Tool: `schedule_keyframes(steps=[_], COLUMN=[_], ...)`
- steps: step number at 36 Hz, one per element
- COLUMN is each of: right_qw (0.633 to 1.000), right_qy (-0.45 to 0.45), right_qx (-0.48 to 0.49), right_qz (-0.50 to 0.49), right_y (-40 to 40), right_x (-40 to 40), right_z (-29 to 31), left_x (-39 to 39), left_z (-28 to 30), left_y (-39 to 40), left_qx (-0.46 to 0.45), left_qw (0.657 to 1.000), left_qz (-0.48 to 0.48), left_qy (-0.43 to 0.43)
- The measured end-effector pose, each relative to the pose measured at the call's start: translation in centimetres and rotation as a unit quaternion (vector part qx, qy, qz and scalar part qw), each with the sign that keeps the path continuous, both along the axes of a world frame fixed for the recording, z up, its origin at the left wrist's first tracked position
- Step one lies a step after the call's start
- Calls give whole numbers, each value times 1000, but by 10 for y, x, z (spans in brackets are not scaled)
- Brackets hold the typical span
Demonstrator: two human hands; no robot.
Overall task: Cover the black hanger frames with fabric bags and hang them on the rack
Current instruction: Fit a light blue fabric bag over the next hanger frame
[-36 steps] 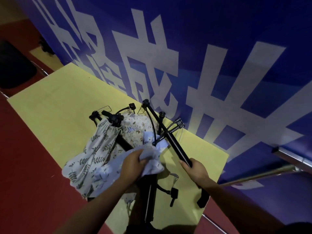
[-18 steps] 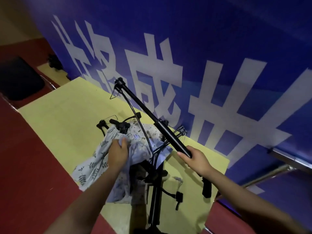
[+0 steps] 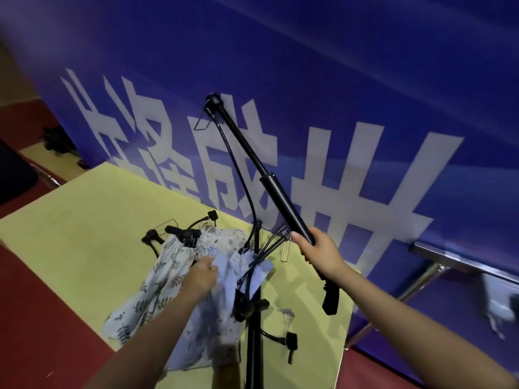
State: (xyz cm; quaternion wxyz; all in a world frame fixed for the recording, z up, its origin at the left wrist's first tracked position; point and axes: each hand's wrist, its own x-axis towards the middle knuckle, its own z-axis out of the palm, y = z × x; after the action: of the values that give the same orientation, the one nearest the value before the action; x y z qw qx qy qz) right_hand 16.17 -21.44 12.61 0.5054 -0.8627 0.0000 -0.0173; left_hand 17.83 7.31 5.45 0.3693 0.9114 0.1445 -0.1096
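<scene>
My right hand [image 3: 320, 251] grips a long black hanger frame [image 3: 278, 192], a telescopic tube tilted up to the left, with a wire loop at its top end and a thin curved arm running down from it. My left hand [image 3: 200, 276] pinches a pale blue fabric bag [image 3: 222, 313] that drapes beside the upright black rack pole [image 3: 254, 329]. A leaf-patterned fabric bag [image 3: 157, 287] hangs to the left over another black frame [image 3: 182, 235]. Further black arms with clips branch off the pole.
A yellow mat [image 3: 84, 226] covers the floor under the rack, with red floor [image 3: 36, 332] around it. A blue banner wall [image 3: 337, 108] with large white characters stands right behind. A metal rail [image 3: 463, 262] runs at the right. A dark object lies at the far left.
My right hand has swung the black tube upward, its top end rising high against the banner. My left hand stayed on the blue fabric, shifting a little along it.
</scene>
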Motion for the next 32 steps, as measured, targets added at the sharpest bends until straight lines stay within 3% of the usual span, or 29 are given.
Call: schedule_keyframes(steps=[9, 18, 21, 26, 32], right_qw=[999, 1000, 1000, 999, 999], right_qy=[-34, 9, 9, 9, 0], right_qx=[-26, -22, -21, -38, -45], right_qz=[-13, 5, 13, 18, 23], right_y=[-11, -21, -12, -5, -19], right_x=[4, 5, 3, -3, -19], right_z=[22, 27, 18, 4, -9], left_x=[2, 50, 68, 104, 129], left_z=[0, 82, 117, 160, 202], left_y=[-17, -34, -55, -67, -42], left_qx=[-60, -64, -121, -234, -73], left_qw=[992, 985, 971, 948, 925], left_qz=[-95, -76, -42, 56, 113], left_qy=[49, -144, -204, -210, -354])
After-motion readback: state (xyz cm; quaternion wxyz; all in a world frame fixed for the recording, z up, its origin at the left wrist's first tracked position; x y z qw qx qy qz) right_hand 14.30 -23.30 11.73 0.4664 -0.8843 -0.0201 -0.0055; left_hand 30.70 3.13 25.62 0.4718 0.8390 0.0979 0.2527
